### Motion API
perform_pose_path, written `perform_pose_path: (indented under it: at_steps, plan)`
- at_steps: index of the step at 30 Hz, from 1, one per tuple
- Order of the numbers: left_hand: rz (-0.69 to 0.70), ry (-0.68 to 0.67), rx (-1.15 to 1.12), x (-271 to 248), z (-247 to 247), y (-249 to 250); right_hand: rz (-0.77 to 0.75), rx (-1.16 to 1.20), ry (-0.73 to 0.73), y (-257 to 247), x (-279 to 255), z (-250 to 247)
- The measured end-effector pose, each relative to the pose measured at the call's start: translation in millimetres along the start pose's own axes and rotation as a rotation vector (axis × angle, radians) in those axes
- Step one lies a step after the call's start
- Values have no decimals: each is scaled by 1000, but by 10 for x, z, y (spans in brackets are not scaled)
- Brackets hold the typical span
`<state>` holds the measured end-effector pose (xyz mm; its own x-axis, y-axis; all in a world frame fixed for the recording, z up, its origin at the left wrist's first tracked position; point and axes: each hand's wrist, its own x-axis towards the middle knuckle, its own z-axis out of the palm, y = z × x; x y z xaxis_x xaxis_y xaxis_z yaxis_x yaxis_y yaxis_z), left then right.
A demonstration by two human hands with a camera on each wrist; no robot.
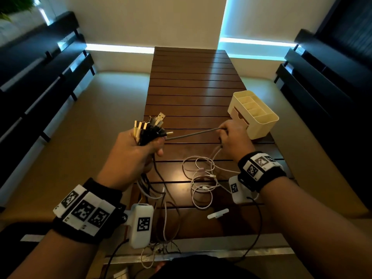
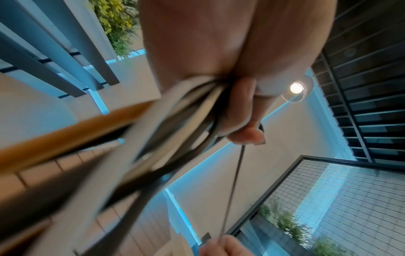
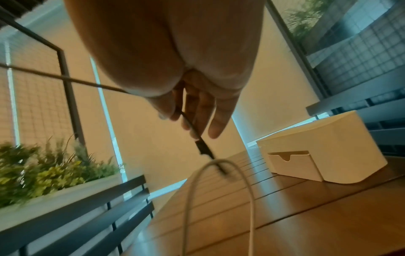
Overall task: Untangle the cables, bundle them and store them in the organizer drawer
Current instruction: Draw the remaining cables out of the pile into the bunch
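My left hand [image 1: 138, 147] grips a bunch of cables [image 1: 150, 127] near their plug ends, which stick up above my fist; the cords hang down below it [image 2: 179, 121]. A grey cable [image 1: 193, 134] runs taut from that bunch to my right hand [image 1: 234, 137], which pinches it. Its dark plug end [image 3: 205, 149] dangles below my right fingers [image 3: 197, 110], hooked through a white cable loop [image 3: 219, 173]. Loose white cables [image 1: 203, 178] lie tangled on the wooden table [image 1: 193, 81]. The cream organizer [image 1: 254, 114] stands at the right, its drawer [image 3: 291, 164] slightly pulled out.
A small white tie or clip [image 1: 218, 213] lies on the table near my right forearm. Dark benches [image 1: 40, 77] flank the table on both sides. A planter with green plants [image 3: 43, 169] stands beyond the left railing.
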<state>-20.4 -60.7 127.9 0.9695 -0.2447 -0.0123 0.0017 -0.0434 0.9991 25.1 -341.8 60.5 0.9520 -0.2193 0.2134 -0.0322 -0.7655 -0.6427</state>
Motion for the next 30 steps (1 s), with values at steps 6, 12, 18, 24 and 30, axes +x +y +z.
perform_pose_path:
  at_steps: [6,12,18,24,30]
  plan:
    - [-88,12,273,-79,-90,-133,-210,141,30,-276,-80,-250]
    - [-89,49,177,-20,-179,-96,-58,184,-456,-342,-640,-320]
    - [-108,-52,123,45,84,-101,-62,197,-325,-222,-674,-251]
    - [-80,-46,87,124,306,-120,-53,81,-772,-250,-1087,-135]
    - [-82,35,-78,160,270,-161,-14,-177,-1311,-240,-1164,-173]
